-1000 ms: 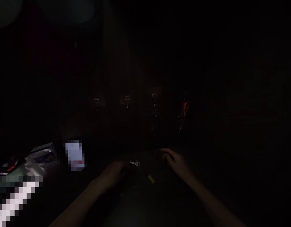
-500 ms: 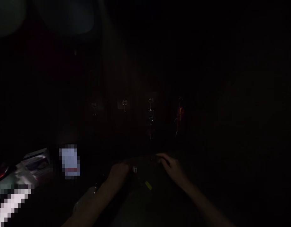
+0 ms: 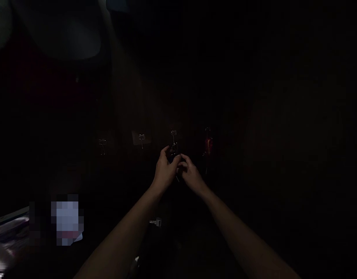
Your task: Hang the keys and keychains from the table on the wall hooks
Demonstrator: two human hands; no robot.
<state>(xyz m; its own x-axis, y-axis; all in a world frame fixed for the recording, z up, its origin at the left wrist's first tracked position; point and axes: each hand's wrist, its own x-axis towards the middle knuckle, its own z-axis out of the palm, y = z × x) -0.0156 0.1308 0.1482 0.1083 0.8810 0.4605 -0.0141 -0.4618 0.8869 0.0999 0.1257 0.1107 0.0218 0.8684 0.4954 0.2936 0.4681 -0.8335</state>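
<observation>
The scene is very dark. A bunch of metal keys (image 3: 174,147) hangs from the third hook in a row. My left hand (image 3: 165,170) reaches up around its left side, fingers curled and thumb towards the middle. From the right, my right hand (image 3: 192,173) meets it with bent fingers at the lower part of the bunch. Both hands seem closed on the keys, though the fingers hide most of the contact. A thin key blade pokes out below between them. Lower down, beside my left forearm, lies a single key (image 3: 157,222) with a pale head.
A hook (image 3: 102,142) and another hook (image 3: 141,138) stand to the left. A red key holder (image 3: 208,145) hangs from a hook on the right. At lower left are a blurred pale item (image 3: 67,221) and a shiny printed package (image 3: 12,232).
Both hands have risen from the lower surface and come together at the hanging keys. The view has shifted, so the hooks sit slightly lower and farther left.
</observation>
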